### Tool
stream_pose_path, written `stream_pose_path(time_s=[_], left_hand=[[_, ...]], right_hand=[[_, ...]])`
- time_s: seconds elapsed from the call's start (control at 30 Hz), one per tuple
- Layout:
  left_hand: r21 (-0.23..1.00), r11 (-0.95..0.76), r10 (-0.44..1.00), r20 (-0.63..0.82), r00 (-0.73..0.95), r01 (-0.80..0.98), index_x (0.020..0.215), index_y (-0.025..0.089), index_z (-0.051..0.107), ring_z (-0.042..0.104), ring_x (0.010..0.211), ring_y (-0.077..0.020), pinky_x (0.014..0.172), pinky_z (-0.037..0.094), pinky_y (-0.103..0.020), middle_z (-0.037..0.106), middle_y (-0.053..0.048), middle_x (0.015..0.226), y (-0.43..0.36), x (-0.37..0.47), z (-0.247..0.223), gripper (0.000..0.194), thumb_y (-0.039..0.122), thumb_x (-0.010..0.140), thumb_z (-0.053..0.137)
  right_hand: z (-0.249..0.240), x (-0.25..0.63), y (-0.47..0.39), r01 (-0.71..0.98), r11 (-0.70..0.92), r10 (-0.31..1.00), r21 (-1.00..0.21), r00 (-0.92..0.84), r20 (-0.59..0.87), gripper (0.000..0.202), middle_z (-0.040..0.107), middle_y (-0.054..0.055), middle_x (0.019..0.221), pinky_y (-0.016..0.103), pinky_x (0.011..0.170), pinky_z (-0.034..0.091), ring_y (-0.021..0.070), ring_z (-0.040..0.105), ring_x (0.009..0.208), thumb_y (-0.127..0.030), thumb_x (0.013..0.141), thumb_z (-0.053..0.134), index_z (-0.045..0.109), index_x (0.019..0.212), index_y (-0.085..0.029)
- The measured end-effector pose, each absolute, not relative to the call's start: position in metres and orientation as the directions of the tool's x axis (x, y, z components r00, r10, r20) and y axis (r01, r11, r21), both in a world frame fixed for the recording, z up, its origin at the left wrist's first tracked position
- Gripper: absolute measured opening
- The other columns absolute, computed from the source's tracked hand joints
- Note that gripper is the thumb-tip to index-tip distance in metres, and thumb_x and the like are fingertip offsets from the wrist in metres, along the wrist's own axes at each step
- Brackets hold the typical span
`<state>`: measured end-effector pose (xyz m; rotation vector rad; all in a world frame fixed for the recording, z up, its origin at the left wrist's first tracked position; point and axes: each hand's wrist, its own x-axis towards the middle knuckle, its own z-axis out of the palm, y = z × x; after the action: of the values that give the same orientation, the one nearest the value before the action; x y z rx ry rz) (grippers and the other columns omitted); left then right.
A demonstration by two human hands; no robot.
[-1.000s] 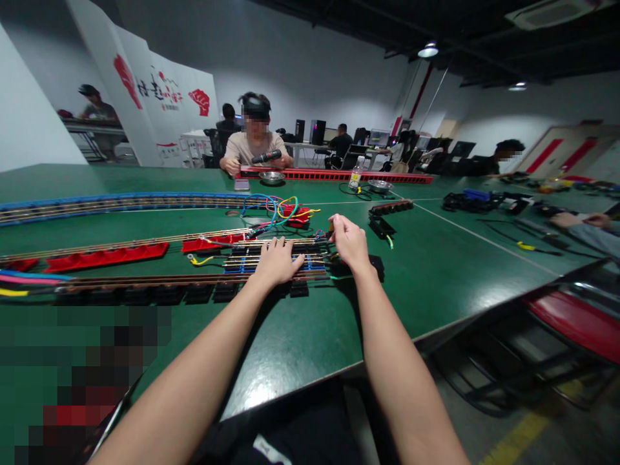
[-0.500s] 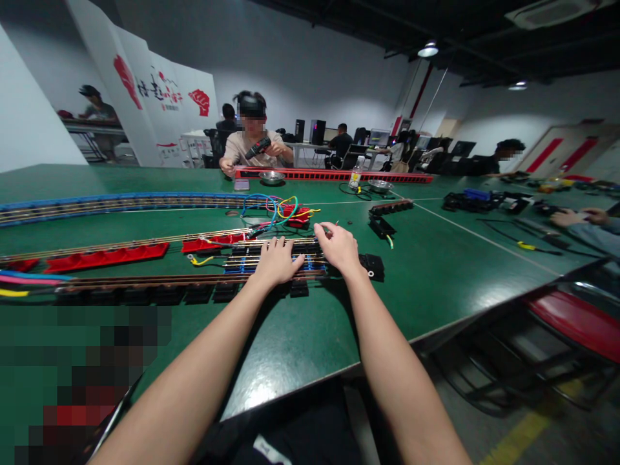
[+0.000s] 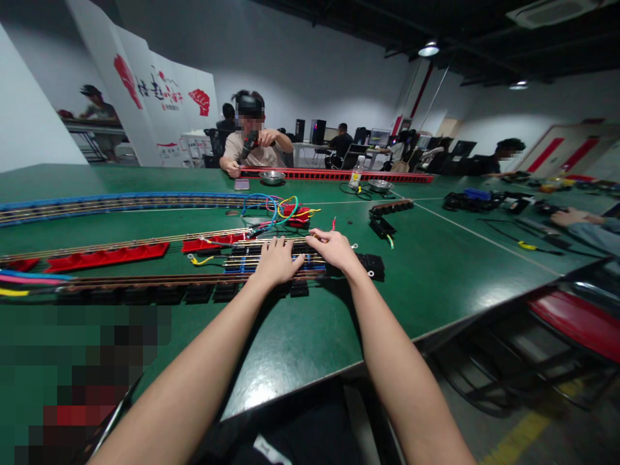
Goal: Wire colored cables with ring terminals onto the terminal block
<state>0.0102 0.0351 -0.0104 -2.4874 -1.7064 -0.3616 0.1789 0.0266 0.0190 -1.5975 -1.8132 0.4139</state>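
Observation:
My left hand (image 3: 278,261) lies flat with its fingers apart on a black and blue track-like assembly (image 3: 236,261) carrying several metal rods. Over the right end of this assembly, my right hand (image 3: 334,248) has thumb and fingers drawn together. Whatever is between those fingertips is too small to make out. A short red wire (image 3: 334,223) stands up just behind the right hand. To the right of the wrist sits a black end block (image 3: 372,267) with a ring terminal. A brown-topped rail on black blocks (image 3: 159,284) runs along the near side.
Red segments (image 3: 109,257) and a long blue-edged track (image 3: 121,203) lie left. Looped coloured wires (image 3: 276,210) rise beyond my hands. A bottle (image 3: 356,173) and metal bowls (image 3: 272,177) stand farther back. Across the table, a person (image 3: 252,145) holds a power drill.
My right hand has shifted slightly left and lower, its fingers closing together, and the red wire behind it now shows. My left hand has stayed put. The person opposite has tilted the drill downward.

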Motion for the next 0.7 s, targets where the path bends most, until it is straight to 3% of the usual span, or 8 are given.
stream_pose_path(time_s=[0.1, 0.5, 0.7], left_hand=[[0.052, -0.367, 0.905, 0.253, 0.343, 0.929, 0.139, 0.011, 0.046, 0.037, 0.136, -0.0358, 0.111, 0.030, -0.049, 0.044, -0.018, 0.146, 0.035, 0.010, -0.010, 0.061, 0.052, 0.095, 0.037], [0.031, -0.361, 0.910, 0.232, 0.344, 0.932, 0.140, 0.012, 0.045, 0.036, 0.137, -0.0357, 0.111, 0.029, -0.049, 0.042, -0.017, 0.148, 0.035, 0.011, -0.011, 0.063, 0.054, 0.095, 0.033], [0.035, -0.353, 0.915, 0.222, 0.337, 0.935, 0.140, 0.011, 0.045, 0.035, 0.137, -0.0363, 0.112, 0.028, -0.049, 0.041, -0.018, 0.148, 0.035, 0.011, -0.008, 0.064, 0.054, 0.095, 0.035]], right_hand=[[0.019, 0.177, 0.025, 0.745, 0.183, 0.969, -0.642, -0.028, 0.244, 0.046, 0.069, 0.003, 0.121, 0.032, 0.095, 0.047, 0.0234, 0.065, 0.110, -0.052, 0.082, 0.058, 0.071, 0.117, -0.027], [0.029, 0.165, 0.015, 0.930, 0.137, 0.978, -0.341, -0.073, 0.195, 0.043, 0.075, 0.007, 0.106, 0.035, 0.088, 0.049, 0.0277, 0.069, 0.101, -0.046, 0.077, 0.061, 0.071, 0.116, -0.031], [0.031, 0.165, 0.011, 0.947, 0.153, 0.978, -0.282, -0.104, 0.180, 0.040, 0.076, 0.008, 0.096, 0.035, 0.081, 0.050, 0.0296, 0.070, 0.094, -0.049, 0.075, 0.062, 0.074, 0.110, -0.031]])
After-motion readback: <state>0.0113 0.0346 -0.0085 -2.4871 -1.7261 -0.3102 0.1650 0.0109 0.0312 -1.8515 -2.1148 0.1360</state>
